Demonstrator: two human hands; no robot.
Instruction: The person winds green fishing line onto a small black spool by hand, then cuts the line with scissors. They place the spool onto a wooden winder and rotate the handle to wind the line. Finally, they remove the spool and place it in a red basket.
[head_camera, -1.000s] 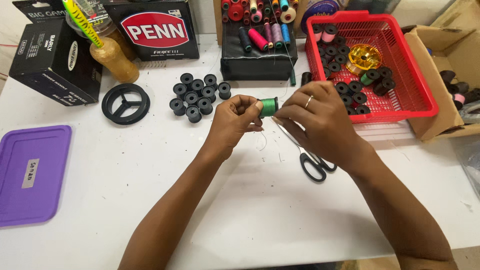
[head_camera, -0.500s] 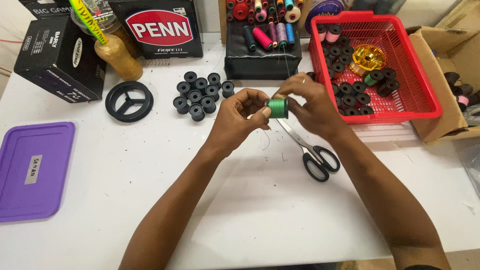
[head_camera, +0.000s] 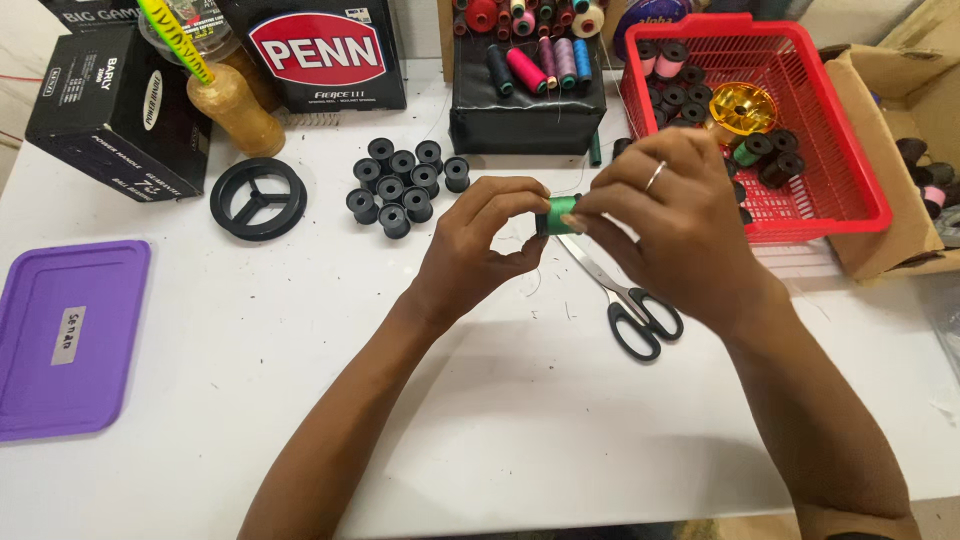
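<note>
Head view: above the white desk (head_camera: 500, 420), the left hand (head_camera: 470, 255) and right hand (head_camera: 670, 225) pinch a small green thread spool (head_camera: 558, 213) between fingertips. It could slip, probably falling onto the scissors (head_camera: 630, 305) just below.

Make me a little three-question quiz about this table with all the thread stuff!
1. True or false: both hands hold the green spool.
2. What lies on the table just beneath the right hand? A) black-handled scissors B) a hammer C) a spoon
3. Fill in: the empty black bobbins sit in a cluster right of the black ____.

Key: 1 true, with the left hand at one end; 2 A; 3 wheel.
</note>
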